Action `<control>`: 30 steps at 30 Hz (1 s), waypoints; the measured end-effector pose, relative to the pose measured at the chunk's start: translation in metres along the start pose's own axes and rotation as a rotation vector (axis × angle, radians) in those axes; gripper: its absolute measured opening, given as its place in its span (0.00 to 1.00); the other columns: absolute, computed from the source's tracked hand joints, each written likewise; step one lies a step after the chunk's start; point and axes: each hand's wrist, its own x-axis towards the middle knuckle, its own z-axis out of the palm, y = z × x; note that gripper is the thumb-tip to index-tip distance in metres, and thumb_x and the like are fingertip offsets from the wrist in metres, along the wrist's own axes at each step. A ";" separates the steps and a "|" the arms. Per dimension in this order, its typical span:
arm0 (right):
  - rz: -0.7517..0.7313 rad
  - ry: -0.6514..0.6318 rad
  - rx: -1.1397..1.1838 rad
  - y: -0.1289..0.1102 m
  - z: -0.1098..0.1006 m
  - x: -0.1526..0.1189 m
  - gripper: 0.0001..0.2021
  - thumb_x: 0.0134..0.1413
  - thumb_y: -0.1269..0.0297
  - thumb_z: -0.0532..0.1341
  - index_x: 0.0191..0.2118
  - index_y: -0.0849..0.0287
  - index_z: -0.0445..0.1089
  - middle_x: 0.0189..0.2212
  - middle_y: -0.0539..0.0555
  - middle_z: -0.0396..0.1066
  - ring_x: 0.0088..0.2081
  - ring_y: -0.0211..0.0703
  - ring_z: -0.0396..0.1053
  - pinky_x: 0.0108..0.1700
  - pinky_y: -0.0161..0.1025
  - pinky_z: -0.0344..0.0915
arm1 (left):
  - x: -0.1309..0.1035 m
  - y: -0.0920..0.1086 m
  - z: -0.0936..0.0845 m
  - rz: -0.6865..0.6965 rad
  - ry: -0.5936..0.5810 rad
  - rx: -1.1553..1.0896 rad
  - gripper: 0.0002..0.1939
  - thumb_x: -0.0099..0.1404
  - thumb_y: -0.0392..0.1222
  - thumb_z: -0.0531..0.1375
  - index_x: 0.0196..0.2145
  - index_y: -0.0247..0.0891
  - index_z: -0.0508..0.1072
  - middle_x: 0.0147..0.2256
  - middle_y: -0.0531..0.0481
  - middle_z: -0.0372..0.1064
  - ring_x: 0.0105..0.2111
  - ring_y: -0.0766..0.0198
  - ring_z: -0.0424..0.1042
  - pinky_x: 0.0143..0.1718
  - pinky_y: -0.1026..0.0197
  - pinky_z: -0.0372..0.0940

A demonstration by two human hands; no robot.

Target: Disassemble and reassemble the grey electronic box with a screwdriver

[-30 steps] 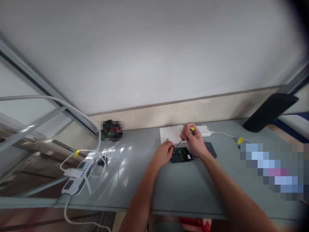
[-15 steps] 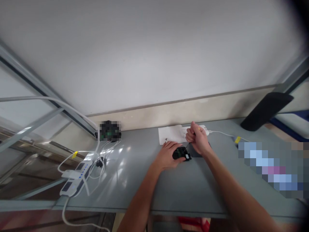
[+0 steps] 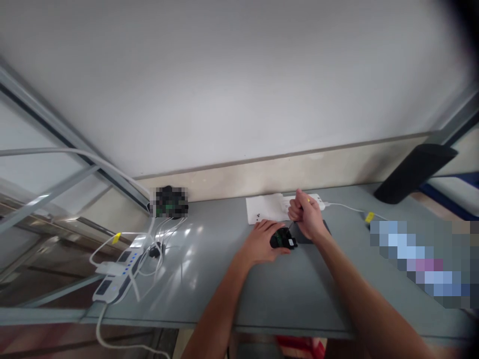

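My left hand [image 3: 262, 242] lies on the grey table [image 3: 209, 279] and steadies a small black device with a green circuit board [image 3: 284, 241]. Just right of it, my right hand [image 3: 309, 217] is closed around a thin screwdriver with a yellow cap [image 3: 295, 215], its tip pointing down onto the board. A dark flat cover [image 3: 322, 228] lies under my right wrist. Behind the hands a white sheet of paper [image 3: 264, 207] holds a few tiny dark screws.
A white charger block with a white cable [image 3: 348, 206] sits behind the paper. At the left are a white power strip [image 3: 116, 279] with tangled cables and a blurred dark object [image 3: 168, 201]. A black leaning object [image 3: 411, 172] stands at the back right.
My left hand moved from the board's left edge to cover its left part. My right hand tipped the screwdriver from slanted to nearly upright and shifted slightly right.
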 end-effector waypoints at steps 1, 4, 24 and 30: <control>0.001 -0.002 -0.001 0.000 0.000 0.000 0.26 0.57 0.47 0.68 0.22 0.56 0.55 0.15 0.40 0.43 0.17 0.29 0.38 0.19 0.32 0.38 | 0.000 0.000 0.000 0.006 0.001 -0.002 0.39 0.59 0.63 0.70 0.63 0.46 0.66 0.59 0.46 0.69 0.61 0.50 0.65 0.67 0.46 0.57; 0.001 -0.012 -0.018 0.003 -0.001 0.000 0.26 0.58 0.47 0.67 0.22 0.56 0.55 0.15 0.41 0.43 0.17 0.29 0.38 0.19 0.32 0.38 | 0.000 -0.001 0.000 0.012 0.002 -0.002 0.39 0.60 0.62 0.70 0.63 0.47 0.66 0.59 0.46 0.70 0.61 0.50 0.65 0.67 0.45 0.57; 0.025 -0.267 -0.112 -0.005 -0.016 -0.004 0.19 0.59 0.53 0.69 0.33 0.52 0.56 0.20 0.40 0.59 0.17 0.31 0.54 0.21 0.30 0.54 | 0.004 -0.002 0.012 0.004 0.050 -0.076 0.28 0.59 0.49 0.71 0.55 0.46 0.70 0.52 0.48 0.74 0.57 0.52 0.69 0.65 0.47 0.60; 0.077 -0.306 -0.044 -0.003 -0.014 -0.002 0.18 0.64 0.43 0.60 0.37 0.54 0.68 0.24 0.46 0.58 0.24 0.35 0.58 0.27 0.34 0.59 | 0.006 -0.004 0.014 -0.010 0.059 -0.088 0.27 0.57 0.47 0.72 0.52 0.44 0.71 0.51 0.47 0.74 0.55 0.52 0.70 0.64 0.47 0.61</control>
